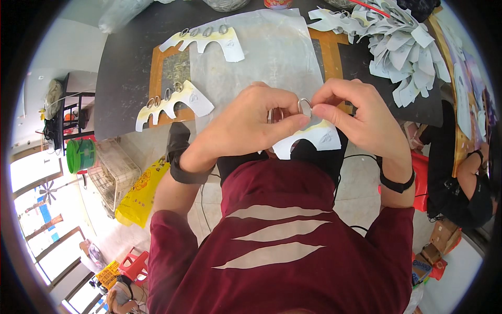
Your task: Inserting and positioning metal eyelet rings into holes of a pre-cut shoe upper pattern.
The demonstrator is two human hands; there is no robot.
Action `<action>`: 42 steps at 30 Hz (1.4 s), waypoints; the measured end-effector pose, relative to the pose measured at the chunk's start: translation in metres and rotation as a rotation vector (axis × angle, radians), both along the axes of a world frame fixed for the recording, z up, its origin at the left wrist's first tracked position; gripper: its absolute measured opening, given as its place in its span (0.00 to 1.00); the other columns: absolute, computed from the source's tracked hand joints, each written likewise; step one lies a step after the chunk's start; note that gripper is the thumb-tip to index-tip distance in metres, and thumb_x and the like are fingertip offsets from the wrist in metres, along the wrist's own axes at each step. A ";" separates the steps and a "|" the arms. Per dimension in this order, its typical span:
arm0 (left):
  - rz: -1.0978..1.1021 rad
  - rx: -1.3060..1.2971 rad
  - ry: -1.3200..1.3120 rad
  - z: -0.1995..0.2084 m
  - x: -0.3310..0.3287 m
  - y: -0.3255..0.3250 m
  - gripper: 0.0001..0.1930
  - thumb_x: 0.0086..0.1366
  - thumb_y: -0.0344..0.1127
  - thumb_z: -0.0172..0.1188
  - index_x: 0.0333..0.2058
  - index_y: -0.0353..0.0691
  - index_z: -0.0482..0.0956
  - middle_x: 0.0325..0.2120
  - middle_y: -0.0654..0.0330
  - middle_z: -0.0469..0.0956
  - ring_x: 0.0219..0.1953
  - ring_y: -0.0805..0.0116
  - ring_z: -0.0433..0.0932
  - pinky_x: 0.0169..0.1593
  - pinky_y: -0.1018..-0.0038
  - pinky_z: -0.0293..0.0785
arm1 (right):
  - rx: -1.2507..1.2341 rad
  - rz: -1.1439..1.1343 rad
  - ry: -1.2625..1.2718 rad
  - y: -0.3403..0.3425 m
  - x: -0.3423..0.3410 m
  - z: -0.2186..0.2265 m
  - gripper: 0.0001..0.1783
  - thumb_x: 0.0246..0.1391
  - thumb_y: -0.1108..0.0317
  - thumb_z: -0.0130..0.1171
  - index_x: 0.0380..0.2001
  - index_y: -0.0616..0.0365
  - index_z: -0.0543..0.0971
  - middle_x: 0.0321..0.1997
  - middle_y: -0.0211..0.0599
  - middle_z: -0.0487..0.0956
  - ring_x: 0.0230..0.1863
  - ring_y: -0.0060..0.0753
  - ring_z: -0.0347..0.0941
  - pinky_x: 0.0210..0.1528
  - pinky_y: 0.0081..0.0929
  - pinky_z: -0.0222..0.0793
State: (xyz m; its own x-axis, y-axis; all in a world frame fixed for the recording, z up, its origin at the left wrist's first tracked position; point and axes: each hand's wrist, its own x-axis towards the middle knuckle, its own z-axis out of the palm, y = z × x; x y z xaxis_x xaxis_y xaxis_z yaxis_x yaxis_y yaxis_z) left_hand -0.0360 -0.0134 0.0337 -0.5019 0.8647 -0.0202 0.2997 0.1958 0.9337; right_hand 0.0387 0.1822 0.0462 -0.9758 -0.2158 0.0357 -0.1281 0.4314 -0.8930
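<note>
- A person in a maroon top works at a black table; a pale translucent sheet on it serves as the landmark.
- Left hand: over the sheet's near edge, thumb and forefinger pinched, apparently on the upper edge of a scalloped white piece; the exact contact is hidden by the fingers.
- Right hand: near the sheet's right edge, thumb and forefinger together at the right side of a metal ring, seemingly gripping it.
- The white piece itself hangs just off the sheet's near edge, notches toward the wearer — at least one more ring shows between the left fingers.
- Two similar pieces, each with four rings along the top, overlap the sheet's left side: one far, one near.
- Right of the sheet lies a heap of white pieces.
- The step in hand looks like seating or adjusting that ring at the piece's upper edge.
- The next move seems to call for a light, exact pinch — the left hand bracing the thin piece against bending.
</note>
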 end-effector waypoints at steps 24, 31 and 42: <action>0.140 0.090 -0.080 -0.013 0.007 0.014 0.09 0.58 0.34 0.56 0.23 0.34 0.72 0.18 0.60 0.69 0.23 0.70 0.64 0.33 0.74 0.61 | -0.109 -0.134 -0.037 0.007 0.005 -0.020 0.06 0.55 0.71 0.49 0.29 0.64 0.69 0.21 0.31 0.66 0.23 0.21 0.58 0.26 0.20 0.57; 0.112 0.126 0.169 -0.019 0.008 0.013 0.08 0.57 0.32 0.56 0.24 0.35 0.72 0.19 0.61 0.70 0.24 0.69 0.65 0.35 0.74 0.61 | -0.171 -0.027 -0.065 0.015 0.001 -0.019 0.10 0.57 0.67 0.48 0.27 0.63 0.70 0.20 0.27 0.64 0.23 0.18 0.57 0.26 0.19 0.55; 0.126 0.125 0.204 -0.016 0.007 0.009 0.05 0.57 0.30 0.56 0.25 0.36 0.72 0.21 0.63 0.70 0.26 0.70 0.65 0.38 0.75 0.60 | -0.262 0.048 -0.196 0.007 -0.010 -0.023 0.10 0.57 0.65 0.48 0.28 0.60 0.70 0.23 0.21 0.66 0.24 0.13 0.57 0.26 0.14 0.53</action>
